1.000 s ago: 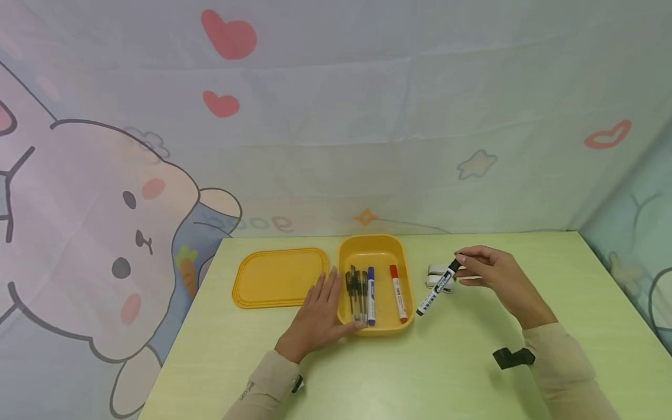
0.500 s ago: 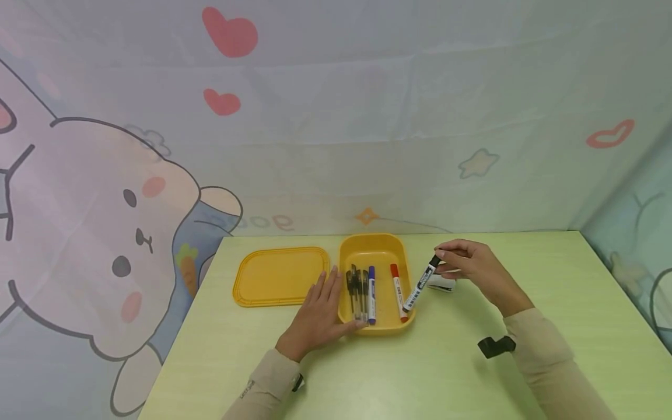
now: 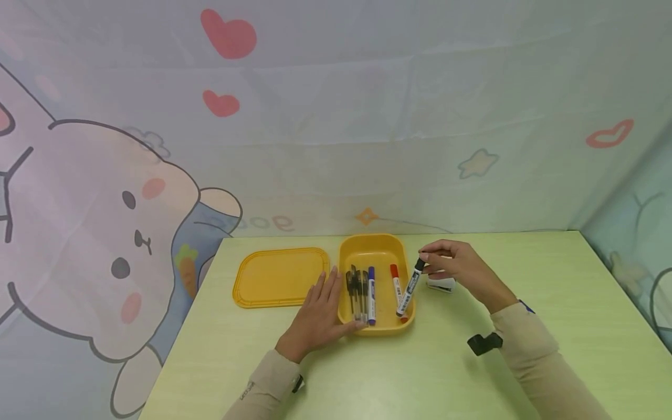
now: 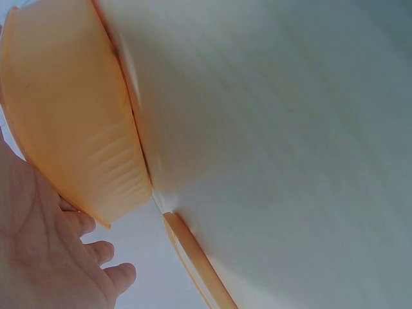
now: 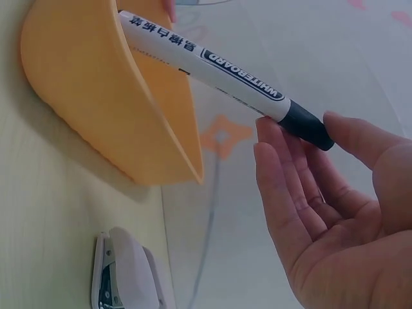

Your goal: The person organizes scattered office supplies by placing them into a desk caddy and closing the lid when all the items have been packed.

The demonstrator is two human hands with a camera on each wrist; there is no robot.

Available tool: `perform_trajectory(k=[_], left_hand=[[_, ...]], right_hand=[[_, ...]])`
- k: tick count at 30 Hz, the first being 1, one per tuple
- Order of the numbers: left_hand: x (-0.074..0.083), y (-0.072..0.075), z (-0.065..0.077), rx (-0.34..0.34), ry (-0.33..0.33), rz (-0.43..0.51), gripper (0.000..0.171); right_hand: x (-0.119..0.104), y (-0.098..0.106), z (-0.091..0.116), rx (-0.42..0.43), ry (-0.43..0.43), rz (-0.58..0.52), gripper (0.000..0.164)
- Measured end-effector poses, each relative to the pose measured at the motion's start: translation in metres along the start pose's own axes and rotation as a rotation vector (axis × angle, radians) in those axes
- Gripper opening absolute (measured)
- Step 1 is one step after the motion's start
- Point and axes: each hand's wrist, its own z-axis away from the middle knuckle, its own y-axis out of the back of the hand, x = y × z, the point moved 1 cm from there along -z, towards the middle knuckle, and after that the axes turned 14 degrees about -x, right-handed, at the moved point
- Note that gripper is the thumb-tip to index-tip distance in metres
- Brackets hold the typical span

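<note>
My right hand (image 3: 452, 265) pinches a black whiteboard marker (image 3: 412, 287) by its dark cap, between thumb and fingertips. The marker slants down, its lower end over the right side of a yellow plastic box (image 3: 374, 246). In the right wrist view the marker (image 5: 212, 63) crosses the box's rim. My left hand (image 3: 317, 321) rests against the box's left wall with fingers straight and the thumb along the near rim. Inside the box lie several black pens (image 3: 357, 291), a blue marker (image 3: 371, 296) and a red marker (image 3: 395, 281), partly covered by the black one.
A flat yellow lid (image 3: 280, 277) lies on the table left of the box. A small white stapler (image 3: 442, 284) sits right of the box, partly under my right hand. Behind the table (image 3: 378, 379) hangs a printed cloth (image 3: 336, 116).
My right hand has moved left with the black marker, from beside the box to over its right side. The left hand has stayed at the box.
</note>
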Motion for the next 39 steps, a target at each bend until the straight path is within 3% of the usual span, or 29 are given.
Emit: perform_trajectory(k=[17,23,26,39], left_hand=[[0.001,0.001,0.001,0.000,0.006,0.006,0.114],[0.001,0.000,0.001,-0.003,0.007,0.009,0.114],[0.001,-0.001,0.001,-0.002,0.008,0.006,0.114],[0.001,0.000,0.002,-0.006,0.005,0.011,0.114]], right_hand=[[0.006,-0.012,-0.004,-0.088,-0.046,0.062,0.044],[0.008,-0.015,-0.003,-0.187,-0.041,0.051,0.035],[0.010,-0.016,-0.003,-0.234,-0.018,0.049,0.039],[0.023,-0.012,0.005,-0.190,-0.019,0.033,0.042]])
